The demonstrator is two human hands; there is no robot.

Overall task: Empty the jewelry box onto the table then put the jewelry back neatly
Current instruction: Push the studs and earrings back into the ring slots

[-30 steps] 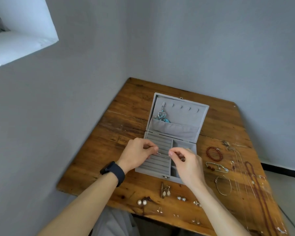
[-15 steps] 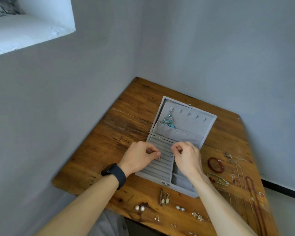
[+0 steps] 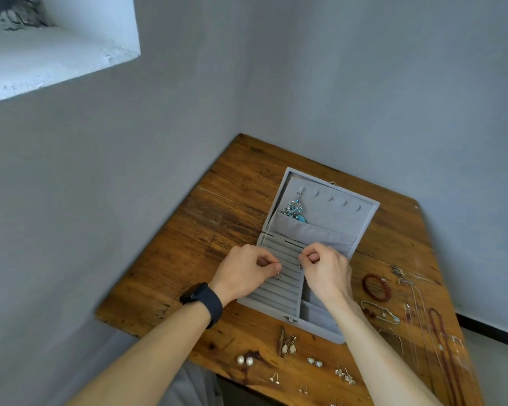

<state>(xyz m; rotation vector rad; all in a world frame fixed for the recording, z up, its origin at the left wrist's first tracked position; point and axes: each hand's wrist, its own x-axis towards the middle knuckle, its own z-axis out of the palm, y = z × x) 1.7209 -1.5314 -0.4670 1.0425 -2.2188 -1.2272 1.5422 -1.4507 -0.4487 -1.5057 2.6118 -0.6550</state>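
Pinches a tiny silver piece (image 3: 279,275) in the curled fingertips of the left hand (image 3: 245,272) and a second piece (image 3: 299,266) in the right hand (image 3: 327,269) (too small to tell what kind), both right at the ribbed rows of the open jewelry box (image 3: 323,234) on the table (image 3: 232,200). Turquoise pendant (image 3: 295,210) hangs in the lid. Pearl earrings (image 3: 245,360) and red bracelet (image 3: 376,288) lie loose on the wood near the box.

The jewelry box (image 3: 264,307) stands open on the tabletop (image 3: 217,230), its lid (image 3: 335,213) tipped back toward the wall (image 3: 364,83), with a pendant (image 3: 295,210) in the lid's pocket. Over the rows (image 3: 276,288) in the box's left half, the left hand (image 3: 247,273) pinches a stud (image 3: 279,275) and the right hand (image 3: 326,271) a second stud (image 3: 299,266). Earrings (image 3: 288,347) lie before the box, and a bracelet (image 3: 376,287) and necklaces (image 3: 440,332) lie to its right.
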